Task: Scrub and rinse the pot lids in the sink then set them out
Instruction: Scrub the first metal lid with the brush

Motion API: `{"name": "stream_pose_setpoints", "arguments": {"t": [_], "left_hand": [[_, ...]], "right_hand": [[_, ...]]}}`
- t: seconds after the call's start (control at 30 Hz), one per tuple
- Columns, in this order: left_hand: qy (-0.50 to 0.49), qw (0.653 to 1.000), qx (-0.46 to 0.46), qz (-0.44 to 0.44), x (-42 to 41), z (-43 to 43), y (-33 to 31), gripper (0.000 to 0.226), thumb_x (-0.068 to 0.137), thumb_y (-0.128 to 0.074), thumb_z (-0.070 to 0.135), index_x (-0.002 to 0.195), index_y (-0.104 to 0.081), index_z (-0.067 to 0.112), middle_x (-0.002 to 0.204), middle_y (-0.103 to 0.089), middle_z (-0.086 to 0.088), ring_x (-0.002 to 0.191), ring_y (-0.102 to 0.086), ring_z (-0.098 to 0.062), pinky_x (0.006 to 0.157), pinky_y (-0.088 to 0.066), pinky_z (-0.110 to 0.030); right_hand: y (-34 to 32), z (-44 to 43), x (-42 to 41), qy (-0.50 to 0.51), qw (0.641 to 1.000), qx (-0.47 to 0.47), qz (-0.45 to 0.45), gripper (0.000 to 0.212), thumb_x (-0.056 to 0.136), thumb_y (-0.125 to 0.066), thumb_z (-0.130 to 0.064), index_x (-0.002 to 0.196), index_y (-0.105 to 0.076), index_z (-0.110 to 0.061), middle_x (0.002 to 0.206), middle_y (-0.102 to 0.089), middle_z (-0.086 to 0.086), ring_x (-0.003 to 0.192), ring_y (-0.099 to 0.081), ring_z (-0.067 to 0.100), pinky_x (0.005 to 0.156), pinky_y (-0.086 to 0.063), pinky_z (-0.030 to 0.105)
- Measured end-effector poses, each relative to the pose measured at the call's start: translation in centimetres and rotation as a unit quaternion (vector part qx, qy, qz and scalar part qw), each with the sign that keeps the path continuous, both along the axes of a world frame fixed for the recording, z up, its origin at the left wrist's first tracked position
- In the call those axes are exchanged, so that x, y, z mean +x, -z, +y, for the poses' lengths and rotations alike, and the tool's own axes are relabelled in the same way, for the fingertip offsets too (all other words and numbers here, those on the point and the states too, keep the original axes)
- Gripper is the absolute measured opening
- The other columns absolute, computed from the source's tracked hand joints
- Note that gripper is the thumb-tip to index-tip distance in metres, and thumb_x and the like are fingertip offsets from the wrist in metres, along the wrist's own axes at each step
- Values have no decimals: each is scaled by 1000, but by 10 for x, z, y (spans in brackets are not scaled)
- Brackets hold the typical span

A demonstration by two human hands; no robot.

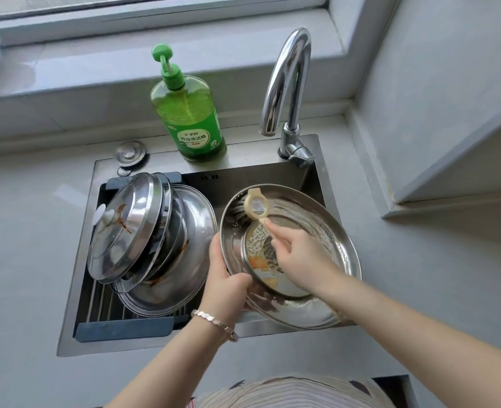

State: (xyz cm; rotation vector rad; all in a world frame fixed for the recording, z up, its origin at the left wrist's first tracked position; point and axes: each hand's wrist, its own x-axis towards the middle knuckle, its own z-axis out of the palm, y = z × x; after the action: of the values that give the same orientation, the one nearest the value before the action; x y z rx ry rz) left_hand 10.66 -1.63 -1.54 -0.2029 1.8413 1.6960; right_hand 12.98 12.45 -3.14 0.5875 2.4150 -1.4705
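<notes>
- The left hand (227, 278), a bracelet (214, 319) on its wrist, grips the lower left rim of a steel lid (331, 231), fingers curled round the edge.
- The right hand (299, 260) pinches the handle of a brush (256, 205); the bristles press against the lid's upper left inner side.
- The lid is tilted, hollow side up, over the right half of the sink (155, 344), with suds on it.
- More lids (131, 219) lean stacked on a rack (125, 328) across the sink's left half.
- A green soap bottle (189, 116) and the faucet (287, 83) stand on the back ledge.
- Grey counter (22, 231) surrounds the sink; a window sill (96, 69) runs behind.
</notes>
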Motion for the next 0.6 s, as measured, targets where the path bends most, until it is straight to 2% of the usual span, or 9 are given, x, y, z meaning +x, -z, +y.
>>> {"name": "stream_pose_setpoints", "arguments": {"t": [0.07,0.17,0.23,0.3,0.33,0.43,0.5,0.57,0.6], "left_hand": [[2,1000,7,-15,-3,-5,0,83,68,-42,-29,132,-37,25,110,-58,-12,90,-61,-27,52,-53,-25],[-6,1000,11,10,-4,-5,-5,81,60,-47,-15,127,-39,29,114,-57,-10,102,-60,-27,74,-56,-39],[-9,1000,8,15,-4,-2,-4,84,58,-46,-14,131,-37,25,117,-56,-14,101,-60,-28,83,-52,-51],[-7,1000,6,-5,-7,-4,-3,86,64,-43,-24,135,-34,24,116,-56,-18,96,-59,-34,69,-56,-45],[-5,1000,5,-9,-8,-7,-2,88,66,-41,-27,136,-33,26,117,-56,-17,99,-59,-37,69,-55,-42],[-3,1000,6,19,-11,-14,-5,87,67,-46,-20,138,-32,28,122,-54,-11,112,-55,-34,87,-46,-54],[9,999,-4,49,-13,-11,-10,93,58,-48,-8,141,-27,27,125,-51,-6,115,-54,-26,94,-46,-53],[26,998,-9,56,-14,-4,-13,96,54,-46,-4,143,-23,25,127,-50,-9,116,-53,-25,95,-46,-51],[29,998,-8,50,-14,-2,-12,95,54,-46,-4,142,-24,26,126,-50,-10,113,-55,-25,92,-49,-49]], "right_hand": [[-1,12,-3,18,1000,10,-5,45,97,-41,-14,138,-41,-34,104,-69,1,48,-39,7,43,-33,19],[-2,28,-11,61,996,57,-28,44,97,-41,-15,138,-42,-32,123,-61,-3,51,-45,4,43,-35,13],[-5,14,-11,39,999,30,-14,45,97,-41,-14,139,-40,-32,104,-67,-1,48,-42,6,42,-34,15],[-9,0,-8,-4,1000,13,7,46,97,-41,-14,139,-38,-34,79,-66,0,44,-34,7,39,-29,16],[-9,2,-7,-12,1000,18,11,46,97,-41,-14,138,-38,-35,77,-65,0,44,-34,7,40,-28,18],[-1,39,-10,49,997,55,-13,44,97,-41,-15,136,-43,-35,106,-67,1,51,-40,5,47,-36,18],[3,48,-8,70,993,78,-45,44,97,-40,-17,137,-44,-34,127,-59,2,62,-48,6,56,-39,18],[2,35,-10,62,996,67,-22,44,97,-40,-17,138,-43,-32,130,-56,-3,82,-59,13,70,-44,21],[-2,26,-12,54,997,59,0,44,97,-41,-16,138,-42,-32,126,-56,-7,81,-60,13,70,-44,20]]}}
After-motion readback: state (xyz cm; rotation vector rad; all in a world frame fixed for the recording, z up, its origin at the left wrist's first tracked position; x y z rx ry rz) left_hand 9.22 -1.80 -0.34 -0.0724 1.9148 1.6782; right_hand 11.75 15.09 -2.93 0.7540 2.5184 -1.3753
